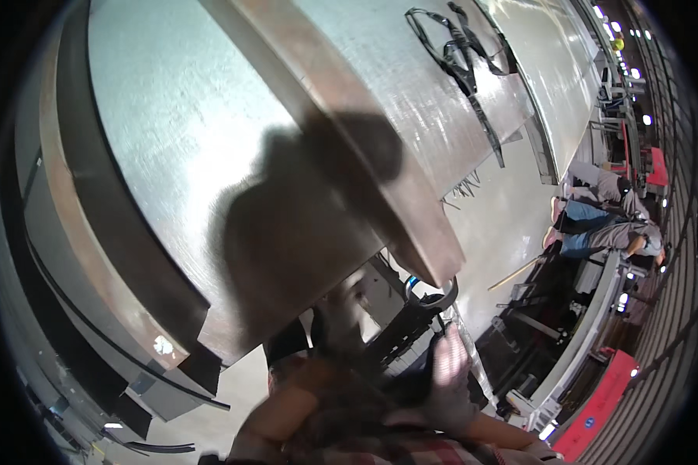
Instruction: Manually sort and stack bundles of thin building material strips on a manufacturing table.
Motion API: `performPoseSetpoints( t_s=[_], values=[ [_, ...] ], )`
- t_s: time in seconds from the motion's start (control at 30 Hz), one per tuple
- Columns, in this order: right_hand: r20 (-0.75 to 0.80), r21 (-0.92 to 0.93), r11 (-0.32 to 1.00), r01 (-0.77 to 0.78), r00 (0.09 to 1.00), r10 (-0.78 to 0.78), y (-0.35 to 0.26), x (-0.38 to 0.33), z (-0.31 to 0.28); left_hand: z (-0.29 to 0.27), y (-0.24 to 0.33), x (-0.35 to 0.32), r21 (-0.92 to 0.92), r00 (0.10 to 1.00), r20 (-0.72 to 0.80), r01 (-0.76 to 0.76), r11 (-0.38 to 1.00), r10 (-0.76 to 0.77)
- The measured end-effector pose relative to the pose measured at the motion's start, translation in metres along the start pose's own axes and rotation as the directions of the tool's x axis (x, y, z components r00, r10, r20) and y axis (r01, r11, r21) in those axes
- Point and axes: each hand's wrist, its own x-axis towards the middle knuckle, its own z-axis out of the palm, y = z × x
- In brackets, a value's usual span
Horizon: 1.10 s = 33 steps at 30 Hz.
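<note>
My right hand (451,368), in a pale glove, is low and right of centre beside a long black ribbed piece (399,335). A black ring (440,298) is at that piece's upper end. Whether the hand grips the piece cannot be made out, since its fingers are partly hidden. My left forearm (291,403) rises from the lower edge. The left hand (340,322) is dark and blurred near the lower edge of a large metal sheet (171,116), so its fingers do not show. A metal beam (419,217) runs across the sheet and ends just above the ring.
Black straps or cables (461,62) lie tangled on the sheet's far right. Another long curved beam (93,209) and dark strips fill the left side. Two people (597,225) are away at the right, near machine frames. A red panel (597,407) stands at lower right.
</note>
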Motion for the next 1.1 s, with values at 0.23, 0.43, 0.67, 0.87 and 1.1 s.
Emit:
performPoseSetpoints(
  t_s=[0.23, 0.43, 0.67, 0.87, 1.1],
  values=[
    [0.351, 0.336, 0.879, -0.339, 0.911, 0.217, 0.064, 0.009, -0.022, -0.005, 0.175, -0.190, -0.080, 0.924, -0.349, 0.138, 0.987, -0.157],
    [0.211, 0.311, 0.926, -0.214, 0.966, 0.153, 0.041, 0.029, -0.019, 0.016, 0.207, -0.158, -0.177, 0.848, -0.476, 0.165, 0.970, -0.231],
    [-0.251, 0.112, 0.983, 0.146, 0.961, -0.114, 0.012, 0.020, -0.008, -0.018, 0.204, -0.133, -0.186, 0.980, -0.182, -0.110, 0.976, 0.076],
    [-0.071, -0.116, 0.991, 0.063, 0.995, -0.072, -0.006, 0.015, 0.010, -0.054, 0.109, -0.090, 0.648, 0.973, -0.015, -0.166, 0.743, 0.230],
    [-0.098, -0.149, 0.986, 0.081, 0.991, -0.096, -0.024, 0.019, 0.025, -0.072, 0.082, 0.037, -0.424, 0.807, 0.442, -0.196, 0.884, 0.391]
  ],
)
